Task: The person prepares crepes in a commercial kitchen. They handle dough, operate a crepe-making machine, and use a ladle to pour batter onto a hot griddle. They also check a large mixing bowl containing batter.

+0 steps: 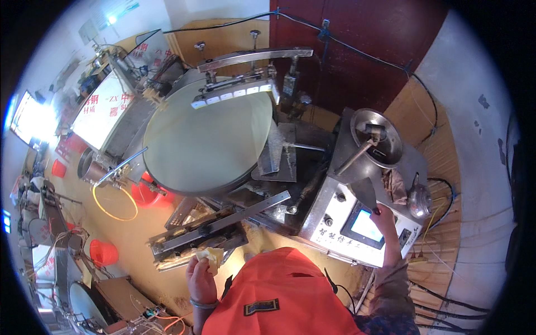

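Observation:
My right hand (384, 224) is closed round the handle of a scraper with a wide, dark metal blade (364, 193), above the lit screen (365, 225) of a white and steel control box. Its blade points up and to the left. In my left hand (202, 282), low and left of the red apron (279, 290), a crumpled pale yellow piece (211, 259) is pinched; it looks like a scrap of thin pancake. Ahead lies a large round griddle (206, 145) with a smooth, pale greenish surface. A metal bar with white blocks (234, 96) spans its far side.
At the right, a steel bowl (391, 134) holds a handled tool, with a brown cloth (394, 187) and a metal kettle (419, 200) nearby. A slotted metal rack (195, 240) stands before the griddle. Red buckets (104, 252), a yellow hose (114, 218) and more machines are to the left.

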### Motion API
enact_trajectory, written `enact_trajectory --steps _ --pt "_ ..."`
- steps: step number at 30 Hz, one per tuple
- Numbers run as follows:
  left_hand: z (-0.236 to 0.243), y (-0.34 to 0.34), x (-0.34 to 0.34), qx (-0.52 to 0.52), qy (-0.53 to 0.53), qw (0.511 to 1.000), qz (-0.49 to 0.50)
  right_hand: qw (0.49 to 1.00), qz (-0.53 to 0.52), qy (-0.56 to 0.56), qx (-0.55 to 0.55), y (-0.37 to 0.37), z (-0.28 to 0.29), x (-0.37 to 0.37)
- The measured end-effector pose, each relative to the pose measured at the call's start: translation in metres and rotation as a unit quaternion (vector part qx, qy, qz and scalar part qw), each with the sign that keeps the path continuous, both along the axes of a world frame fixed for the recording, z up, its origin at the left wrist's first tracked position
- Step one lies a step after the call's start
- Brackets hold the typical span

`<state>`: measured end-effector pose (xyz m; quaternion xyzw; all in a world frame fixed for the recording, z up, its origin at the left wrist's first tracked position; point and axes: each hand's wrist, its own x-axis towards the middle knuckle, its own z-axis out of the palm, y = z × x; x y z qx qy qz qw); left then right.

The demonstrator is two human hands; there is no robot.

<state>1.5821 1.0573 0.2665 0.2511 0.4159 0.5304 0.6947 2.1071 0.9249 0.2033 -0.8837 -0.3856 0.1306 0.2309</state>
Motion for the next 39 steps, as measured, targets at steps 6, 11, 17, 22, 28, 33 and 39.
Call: enact_trajectory --steps 6,11,17,22,28,33,39 --pt "0.005 0.000 0.000 0.034 0.004 0.999 -0.014 0.984 0.077 -0.161 -0.004 0.031 -0.019 0.044" --pt "0.010 -0.006 -0.004 0.017 0.085 0.996 0.016 0.989 0.082 -0.118 -0.036 0.051 -0.038 0.061" --pt "0.008 -0.013 -0.020 0.004 0.058 0.998 0.029 0.995 0.075 -0.073 -0.002 0.056 -0.057 0.088" --pt "0.005 -0.016 -0.025 0.022 0.110 0.993 0.029 0.995 0.015 -0.103 0.003 0.058 -0.056 0.079" --pt "0.011 -0.016 -0.011 -0.007 0.070 0.997 0.030 0.955 -0.139 -0.262 0.006 0.038 -0.030 0.071" --pt "0.011 -0.011 -0.002 -0.014 0.076 0.997 0.008 0.941 -0.219 -0.224 -0.130 0.038 -0.027 0.098" --pt "0.008 -0.005 0.005 0.032 0.129 0.989 -0.061 0.939 -0.148 -0.189 -0.245 0.048 -0.047 0.134"
